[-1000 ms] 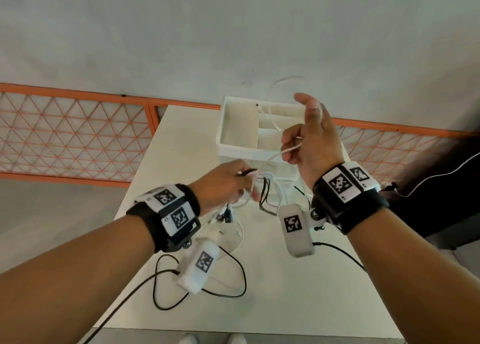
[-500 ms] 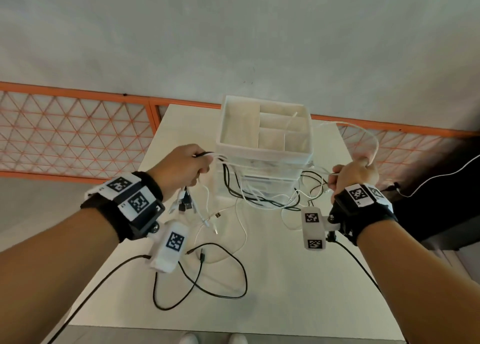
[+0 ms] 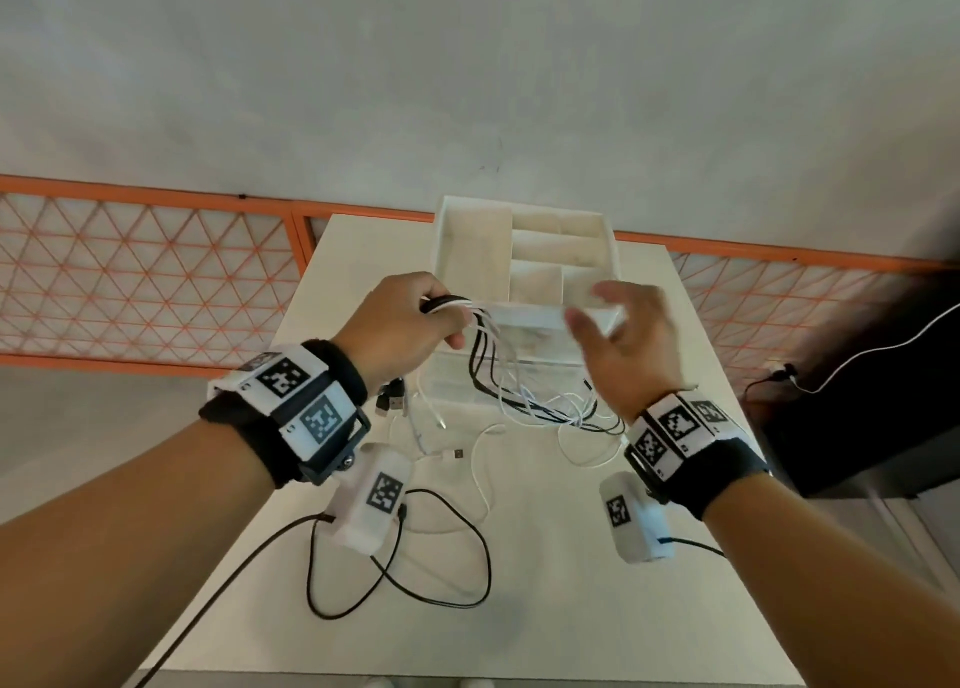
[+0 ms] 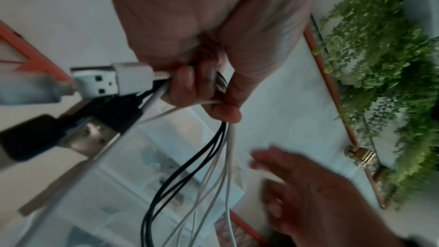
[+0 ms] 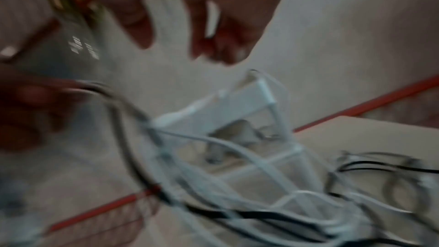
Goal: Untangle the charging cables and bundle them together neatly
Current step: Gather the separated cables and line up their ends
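Observation:
Several black and white charging cables [image 3: 488, 370] are gathered in my left hand [image 3: 410, 323], which grips them in a fist in front of the white organizer. Their loops hang down to the table and trail right toward my right wrist. In the left wrist view my fingers [image 4: 204, 89] curl round the strands [image 4: 213, 157], and white and black USB plugs [image 4: 99, 84] stick out past the fist. My right hand [image 3: 608, 328] hovers blurred just right of the bundle, fingers spread, holding nothing. The right wrist view shows the same cables [image 5: 190, 172], blurred.
A white compartment organizer [image 3: 478, 230] sits on a clear drawer box at the far end of the white table [image 3: 571, 609]. Loose plugs [image 3: 392, 401] and a white cable [image 3: 480, 458] lie near it. A black lead [image 3: 467, 557] loops at the front. An orange fence [image 3: 145, 292] runs behind.
My right hand has let go of the white cable it held out to the right and swung back toward the left hand. The left hand moved right with the bundle.

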Action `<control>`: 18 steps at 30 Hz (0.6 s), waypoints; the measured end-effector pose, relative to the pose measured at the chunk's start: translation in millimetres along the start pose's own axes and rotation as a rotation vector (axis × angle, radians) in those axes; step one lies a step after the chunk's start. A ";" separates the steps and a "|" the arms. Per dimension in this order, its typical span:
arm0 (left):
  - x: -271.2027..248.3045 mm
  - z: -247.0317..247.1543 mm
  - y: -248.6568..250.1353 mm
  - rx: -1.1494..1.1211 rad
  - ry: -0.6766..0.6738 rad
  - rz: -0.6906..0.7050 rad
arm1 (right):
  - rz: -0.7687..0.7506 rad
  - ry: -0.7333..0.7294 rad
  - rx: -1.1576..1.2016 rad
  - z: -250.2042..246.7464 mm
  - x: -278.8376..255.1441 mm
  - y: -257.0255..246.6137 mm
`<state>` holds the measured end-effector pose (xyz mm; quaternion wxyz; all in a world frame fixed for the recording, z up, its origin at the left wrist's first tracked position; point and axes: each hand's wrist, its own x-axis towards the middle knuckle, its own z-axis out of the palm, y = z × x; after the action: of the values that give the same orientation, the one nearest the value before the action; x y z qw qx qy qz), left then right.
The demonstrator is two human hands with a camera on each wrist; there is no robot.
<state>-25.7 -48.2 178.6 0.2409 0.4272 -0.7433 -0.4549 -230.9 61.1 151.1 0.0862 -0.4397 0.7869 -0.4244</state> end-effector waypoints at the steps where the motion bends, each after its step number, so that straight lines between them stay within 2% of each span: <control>1: 0.6 4.4 3.9 -0.010 0.004 0.012 | -0.079 -0.164 0.060 4.4 -4.2 -15.1; 2: 1.4 7.9 7.5 -0.031 0.012 0.017 | -0.125 -0.311 0.045 9.8 -8.1 -25.5; 3: 2.0 9.2 10.0 -0.049 0.016 0.020 | -0.163 -0.390 -0.016 14.6 -9.2 -32.9; 4: 2.3 8.8 10.7 -0.057 0.009 0.024 | -0.194 -0.400 -0.063 17.3 -8.4 -36.9; 7: -0.9 0.1 0.4 -0.057 -0.099 0.033 | -0.173 -0.258 -0.041 6.8 3.7 -33.5; 9: -5.1 -7.3 -14.0 -0.058 -0.167 0.012 | -0.116 -0.108 -0.046 -10.9 14.9 -26.2; 11: -10.5 -12.0 -27.6 0.010 -0.171 -0.004 | -0.048 0.039 -0.057 -27.6 25.8 -15.3; 13: -14.6 -13.8 -39.1 0.109 -0.124 -0.003 | 0.061 0.093 -0.074 -34.0 31.5 -0.2; 15: -15.9 -15.4 -48.1 0.141 -0.083 -0.015 | 0.163 0.035 -0.145 -29.5 30.9 21.7; 18: -14.0 -18.7 -54.0 0.097 -0.051 -0.059 | 0.282 -0.186 -0.523 -11.6 21.5 68.4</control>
<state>18.0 -57.0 140.1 0.1874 0.4483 -0.7574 -0.4361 -292.0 68.9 112.6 0.1000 -0.3706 0.9112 -0.1494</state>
